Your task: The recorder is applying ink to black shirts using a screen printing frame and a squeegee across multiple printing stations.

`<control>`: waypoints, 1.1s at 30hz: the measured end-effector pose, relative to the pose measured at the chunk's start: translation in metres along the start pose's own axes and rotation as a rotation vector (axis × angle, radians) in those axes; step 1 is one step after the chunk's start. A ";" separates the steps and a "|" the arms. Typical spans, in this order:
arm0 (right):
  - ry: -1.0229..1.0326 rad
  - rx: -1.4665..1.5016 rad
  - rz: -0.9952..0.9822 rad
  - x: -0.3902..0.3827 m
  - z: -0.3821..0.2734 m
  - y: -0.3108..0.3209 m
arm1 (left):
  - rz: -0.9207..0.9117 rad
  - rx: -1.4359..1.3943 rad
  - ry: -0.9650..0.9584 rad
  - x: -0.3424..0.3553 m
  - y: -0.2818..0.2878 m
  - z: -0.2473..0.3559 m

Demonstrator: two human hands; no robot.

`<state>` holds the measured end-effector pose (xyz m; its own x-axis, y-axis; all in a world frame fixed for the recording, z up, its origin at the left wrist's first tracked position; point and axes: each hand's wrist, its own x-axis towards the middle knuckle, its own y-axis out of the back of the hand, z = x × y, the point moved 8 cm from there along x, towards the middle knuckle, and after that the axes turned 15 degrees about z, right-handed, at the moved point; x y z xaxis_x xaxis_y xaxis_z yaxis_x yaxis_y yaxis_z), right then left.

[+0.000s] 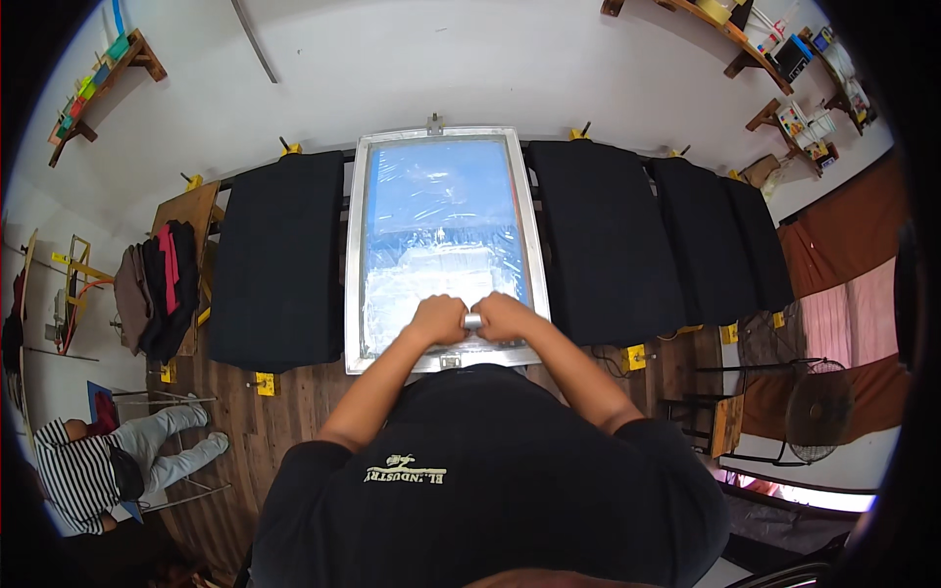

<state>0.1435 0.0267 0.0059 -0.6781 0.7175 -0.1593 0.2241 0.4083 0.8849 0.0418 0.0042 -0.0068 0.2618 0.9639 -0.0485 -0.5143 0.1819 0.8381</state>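
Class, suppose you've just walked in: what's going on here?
A person grips a silver bar with the left hand and right hand, over the near end of a metal-framed screen. Its surface is blue toward the far end and whitish nearer the hands. Black-covered boards flank it, one on the left and three on the right. At lower left is someone in a striped top.

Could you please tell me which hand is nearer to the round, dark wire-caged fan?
Right. The right hand holds the silvery metal bar, with the fan well off to its right; the left hand holds the same bar farther left, away from the fan.
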 end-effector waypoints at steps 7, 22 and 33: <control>-0.004 -0.064 0.212 0.018 -0.001 0.020 | 0.228 0.107 -0.047 0.022 0.013 -0.007; 0.049 -0.086 0.123 0.033 0.002 0.026 | 0.280 0.087 -0.038 0.023 0.031 -0.007; 0.045 -0.128 0.133 0.032 0.007 0.012 | 0.222 0.047 0.013 0.022 0.016 -0.011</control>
<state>0.1293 0.0584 0.0084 -0.6796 0.7333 -0.0203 0.2247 0.2344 0.9458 0.0304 0.0305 0.0000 0.1361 0.9817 0.1335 -0.5191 -0.0441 0.8536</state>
